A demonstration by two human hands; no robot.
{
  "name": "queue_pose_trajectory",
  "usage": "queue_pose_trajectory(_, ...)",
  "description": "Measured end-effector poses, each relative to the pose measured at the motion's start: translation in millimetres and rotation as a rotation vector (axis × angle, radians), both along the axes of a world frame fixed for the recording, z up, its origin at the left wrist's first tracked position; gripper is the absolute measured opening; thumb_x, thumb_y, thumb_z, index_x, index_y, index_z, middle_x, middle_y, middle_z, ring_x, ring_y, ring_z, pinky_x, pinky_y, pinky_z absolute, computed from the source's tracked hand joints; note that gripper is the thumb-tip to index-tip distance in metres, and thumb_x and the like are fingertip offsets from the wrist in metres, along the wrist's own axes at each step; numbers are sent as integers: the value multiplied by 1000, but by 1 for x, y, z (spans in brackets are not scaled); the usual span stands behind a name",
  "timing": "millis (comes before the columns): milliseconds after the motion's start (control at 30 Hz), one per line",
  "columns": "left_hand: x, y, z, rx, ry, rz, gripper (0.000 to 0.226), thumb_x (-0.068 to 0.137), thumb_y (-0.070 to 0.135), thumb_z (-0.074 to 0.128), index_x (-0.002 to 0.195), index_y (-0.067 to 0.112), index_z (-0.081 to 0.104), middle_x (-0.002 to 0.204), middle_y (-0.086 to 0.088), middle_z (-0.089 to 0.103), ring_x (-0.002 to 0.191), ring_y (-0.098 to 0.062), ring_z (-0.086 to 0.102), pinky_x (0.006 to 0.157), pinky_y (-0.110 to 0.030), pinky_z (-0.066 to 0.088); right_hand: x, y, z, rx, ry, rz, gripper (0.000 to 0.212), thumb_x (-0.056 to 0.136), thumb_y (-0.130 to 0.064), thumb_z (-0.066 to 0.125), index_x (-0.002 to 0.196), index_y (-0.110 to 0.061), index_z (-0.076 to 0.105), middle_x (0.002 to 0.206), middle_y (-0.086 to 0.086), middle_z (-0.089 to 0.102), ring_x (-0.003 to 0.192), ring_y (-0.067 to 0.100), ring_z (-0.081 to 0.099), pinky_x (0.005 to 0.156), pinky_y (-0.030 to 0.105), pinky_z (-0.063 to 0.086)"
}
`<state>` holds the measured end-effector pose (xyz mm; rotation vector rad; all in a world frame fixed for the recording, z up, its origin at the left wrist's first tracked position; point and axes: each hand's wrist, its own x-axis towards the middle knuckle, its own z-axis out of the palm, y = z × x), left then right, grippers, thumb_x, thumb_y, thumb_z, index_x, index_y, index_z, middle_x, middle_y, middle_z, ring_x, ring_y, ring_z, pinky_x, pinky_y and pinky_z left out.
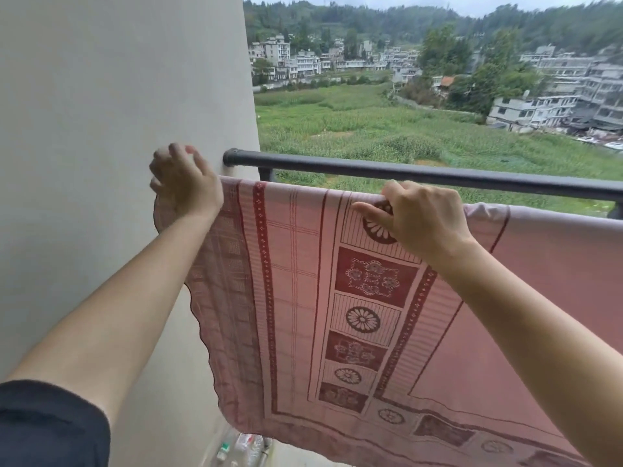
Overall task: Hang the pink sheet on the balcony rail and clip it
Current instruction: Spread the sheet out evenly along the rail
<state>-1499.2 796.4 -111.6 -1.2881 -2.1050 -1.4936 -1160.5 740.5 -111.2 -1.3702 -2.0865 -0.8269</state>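
Pink cotton sheet with dark red floral border panels (337,298) hangs below both hands, its top edge just under the dark grey round metal balcony rail (404,171) beyond them. Right hand (421,220) pinches the top hem. Left hand (183,183): fingers spread open; palm side hidden, any hold on the corner cannot be told. Judgement: lift the hem over the rail evenly, keep it taut, then clip. No clips seen. No legible writing.

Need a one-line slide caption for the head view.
Both hands, left and right, hold the pink sheet just below the dark balcony rail.
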Motion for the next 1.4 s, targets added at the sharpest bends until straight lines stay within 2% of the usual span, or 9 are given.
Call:
queue_pose_trajectory(133, 80, -11, -28, 64, 560, -316, 50, 101, 48, 19, 104, 18, 59, 109, -4, 60, 108, -24, 50, 105, -47, 28, 10, -4, -8, 50, -12, -11, 66, 94, -73, 29, 82, -14, 56, 69, 0, 60, 55, 20, 57, 54, 29, 41)
queue_pose_trajectory(300, 93, -14, -32, 33, 594, -234, 57, 101, 48, 16, 72, 15, 54, 74, -6, 59, 74, -27, 51, 89, -45, 38, 38, -18, -18, 101, 26, -130, 68, 95, -72, 30, 85, -12, 59, 75, 6, 61, 65, 26, 58, 68, 39, 45)
queue_pose_trajectory(433, 77, -10, -33, 55, 697, -251, 55, 102, 46, 21, 73, 13, 55, 71, -8, 60, 68, -28, 52, 77, -40, 37, 68, -34, -24, 129, 87, -256, 65, 98, -66, 32, 116, -11, 61, 106, 14, 65, 94, 33, 60, 92, 45, 39)
queue_pose_trajectory(600, 77, -8, -34, 101, 657, -210, 55, 102, 43, 22, 69, 12, 55, 68, -10, 60, 66, -29, 51, 74, -40, 36, 110, -50, -33, 133, 110, -364, 58, 102, -60, 26, 115, -12, 57, 96, 18, 62, 86, 37, 57, 89, 47, 39)
queue_pose_trajectory(733, 95, -11, -28, 39, 427, -137, 64, 102, 42, 21, 72, 6, 64, 76, -16, 66, 77, -31, 56, 95, -43, 35, 132, -61, -38, 116, 271, -404, 57, 101, -57, 28, 131, -15, 51, 115, 20, 61, 110, 36, 53, 107, 48, 29)
queue_pose_trajectory(833, 120, -19, -20, -24, 224, -101, 70, 101, 50, 16, 93, 7, 70, 109, -16, 65, 114, -33, 52, 115, -58, 13, 156, -76, -45, 58, 313, -508, 62, 100, -61, 27, 145, -20, 40, 144, 21, 43, 139, 35, 32, 120, 50, 13)
queue_pose_trajectory(933, 167, -34, -17, -2, 330, -275, 66, 100, 56, 14, 112, 17, 66, 134, -7, 55, 134, -27, 40, 113, -63, 2, 180, -88, -51, -4, 330, -608, 70, 98, -66, 26, 154, -24, 24, 157, 21, 23, 148, 35, 15, 121, 51, 3)
queue_pose_trajectory(1100, 282, -76, -21, -15, 667, -701, 60, 99, 56, 18, 134, 20, 51, 138, -10, 52, 127, -27, 47, 112, -58, 20, 213, -108, -40, -129, 308, -657, 76, 96, -71, 17, 157, -26, 12, 162, 19, 13, 150, 34, 9, 122, 50, 3)
queue_pose_trajectory(1400, 359, -110, -43, -75, 633, -579, 61, 97, 54, 31, 143, 13, 35, 142, -17, 39, 137, -35, 31, 114, -65, 3, 353, -179, -44, -367, 264, -776, 73, 96, -66, 21, 152, -40, -18, 164, -1, -16, 152, 31, 1, 122, 51, 14)
